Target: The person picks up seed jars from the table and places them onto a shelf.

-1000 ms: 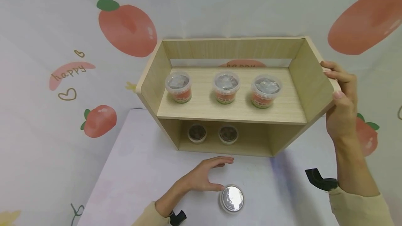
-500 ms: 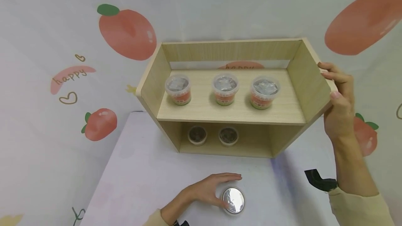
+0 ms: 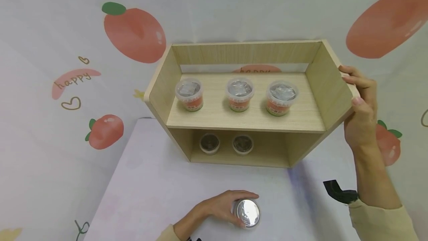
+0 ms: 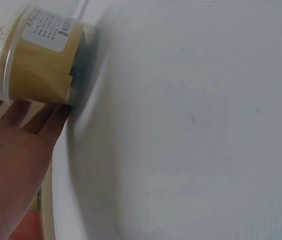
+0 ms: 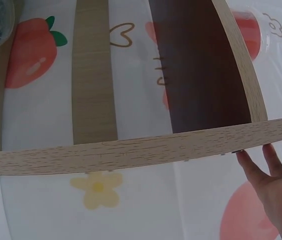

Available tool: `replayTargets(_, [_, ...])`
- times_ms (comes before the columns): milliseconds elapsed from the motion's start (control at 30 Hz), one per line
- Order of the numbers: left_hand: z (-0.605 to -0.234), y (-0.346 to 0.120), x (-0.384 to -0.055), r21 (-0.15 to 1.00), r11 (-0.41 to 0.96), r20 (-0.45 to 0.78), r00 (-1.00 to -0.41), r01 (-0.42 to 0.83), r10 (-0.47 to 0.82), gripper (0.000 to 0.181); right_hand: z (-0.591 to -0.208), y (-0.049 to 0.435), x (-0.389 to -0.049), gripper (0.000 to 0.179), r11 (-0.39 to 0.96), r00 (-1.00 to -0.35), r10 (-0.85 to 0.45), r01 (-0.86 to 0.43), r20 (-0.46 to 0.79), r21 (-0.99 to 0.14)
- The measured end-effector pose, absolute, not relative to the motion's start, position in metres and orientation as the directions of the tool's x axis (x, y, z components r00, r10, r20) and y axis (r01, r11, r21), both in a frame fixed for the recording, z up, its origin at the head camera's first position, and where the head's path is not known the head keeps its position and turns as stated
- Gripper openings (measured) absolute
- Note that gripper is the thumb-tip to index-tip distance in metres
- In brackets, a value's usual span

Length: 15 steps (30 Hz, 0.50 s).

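My left hand (image 3: pixel 225 206) curls around a small round plastic tub (image 3: pixel 247 213) with a shiny lid, standing on the table in front of the shelf. The thumb lies on its near side and the fingers bend round its far side. In the left wrist view this tub (image 4: pixel 41 60) has a yellow-brown body and a white label, and the fingers (image 4: pixel 33 117) lie against its side. At the right, my right hand (image 3: pixel 362 111) grips the front edge of the side panel of a two-tier wooden shelf (image 3: pixel 247 122). The right wrist view shows the fingers (image 5: pixel 253 167) along that panel's edge.
On the upper tier stand three clear-lidded tubs with orange and green labels: a left tub (image 3: pixel 190 94), a middle tub (image 3: pixel 240 94) and a right tub (image 3: pixel 281 97). Two dark-topped tubs (image 3: pixel 210 143) sit on the lower tier. A fruit-print cloth (image 3: pixel 133 84) hangs behind.
My left hand has moved right and nearer to me, from above and left of the tub to a hold around it. The right hand stays on the shelf panel.
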State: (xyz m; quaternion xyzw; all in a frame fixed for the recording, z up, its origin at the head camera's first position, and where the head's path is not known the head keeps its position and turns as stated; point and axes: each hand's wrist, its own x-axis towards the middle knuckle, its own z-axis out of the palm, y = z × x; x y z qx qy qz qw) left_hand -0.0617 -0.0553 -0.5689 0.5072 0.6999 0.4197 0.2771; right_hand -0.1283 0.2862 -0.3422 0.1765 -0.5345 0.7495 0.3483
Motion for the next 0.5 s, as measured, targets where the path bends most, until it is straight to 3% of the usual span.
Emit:
replayTargets(200, [-0.5724,-0.0537,-0.0577,0.887,0.167,-0.015,-0.334,0.43,0.942,0.09,-0.3407,0.2855,-0.1279,0.037,-0.177,-0.688,0.34,-0.716,0.641,-0.675])
replayTargets(500, [-0.5791,-0.0514,-0.0516,0.883,0.17,-0.001,-0.36,0.438,0.933,0.092,-0.3423,0.2849,-0.1293,0.036,-0.19,-0.691,0.342,-0.715,0.637,-0.673])
